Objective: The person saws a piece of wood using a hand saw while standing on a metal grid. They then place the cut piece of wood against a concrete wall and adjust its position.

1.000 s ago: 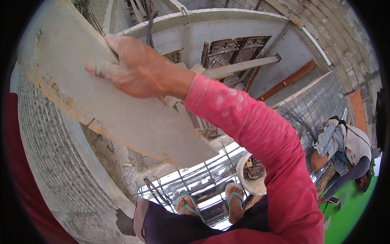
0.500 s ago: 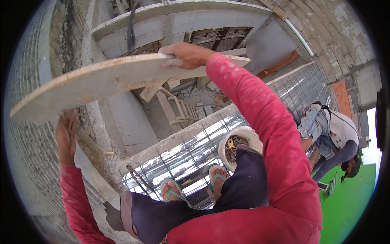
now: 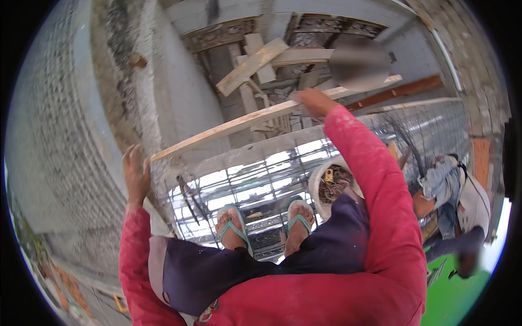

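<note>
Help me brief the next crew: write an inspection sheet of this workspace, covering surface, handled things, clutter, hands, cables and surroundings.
Surface: steel mesh over shiny sheeting.
Handled things: long board, slanting up to the right in the picture.
Clutter: white bucket of metal bits by the right leg; loose planks.
Hands: right hand grips the board; left hand open by its left end, contact unclear.
Cables: dark strands at right, cable or wire unclear.
Surroundings: co-worker bent over at right; grey walls.

I'm wearing a pinkish-red long-sleeved shirt [image 3: 310, 301], its right sleeve [image 3: 375, 179] flecked with pale spots, a small emblem [image 3: 207, 311] at the front. My dark navy trousers [image 3: 212, 271] have a grey panel [image 3: 157, 266] and a small hole [image 3: 166, 297]; my flip-flops [image 3: 248, 248] have teal straps [image 3: 298, 219].
</note>
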The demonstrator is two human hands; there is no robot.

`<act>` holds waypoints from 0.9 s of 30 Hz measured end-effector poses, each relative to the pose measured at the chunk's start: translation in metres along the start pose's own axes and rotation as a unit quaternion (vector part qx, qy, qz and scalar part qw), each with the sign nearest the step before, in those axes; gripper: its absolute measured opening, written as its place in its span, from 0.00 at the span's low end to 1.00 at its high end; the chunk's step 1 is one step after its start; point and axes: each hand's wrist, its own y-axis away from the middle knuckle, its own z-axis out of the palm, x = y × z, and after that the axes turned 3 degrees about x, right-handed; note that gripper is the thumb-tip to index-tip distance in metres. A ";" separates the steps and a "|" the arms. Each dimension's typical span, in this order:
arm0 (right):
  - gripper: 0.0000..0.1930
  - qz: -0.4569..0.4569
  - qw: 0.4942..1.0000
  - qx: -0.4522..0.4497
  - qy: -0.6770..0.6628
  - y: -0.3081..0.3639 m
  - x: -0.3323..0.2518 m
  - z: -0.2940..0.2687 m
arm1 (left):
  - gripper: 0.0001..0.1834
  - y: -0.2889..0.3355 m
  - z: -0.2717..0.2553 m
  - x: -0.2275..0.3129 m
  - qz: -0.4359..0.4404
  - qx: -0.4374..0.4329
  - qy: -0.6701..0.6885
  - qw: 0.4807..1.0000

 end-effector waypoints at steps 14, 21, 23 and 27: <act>0.09 -0.059 0.997 0.031 -0.047 0.000 -0.028 0.069 | 0.25 0.042 0.070 -0.044 -0.150 -0.283 0.082 0.944; 0.13 -0.021 0.998 0.039 -0.039 0.019 -0.016 0.103 | 0.25 0.025 0.093 -0.071 -0.026 -0.282 0.037 0.958; 0.16 0.023 0.997 -0.060 -0.033 0.006 -0.035 0.095 | 0.24 0.040 0.095 -0.085 -0.034 -0.282 0.051 0.957; 0.15 0.017 0.999 -0.021 -0.036 0.017 -0.036 0.096 | 0.21 0.032 0.099 -0.076 -0.026 -0.308 0.051 0.950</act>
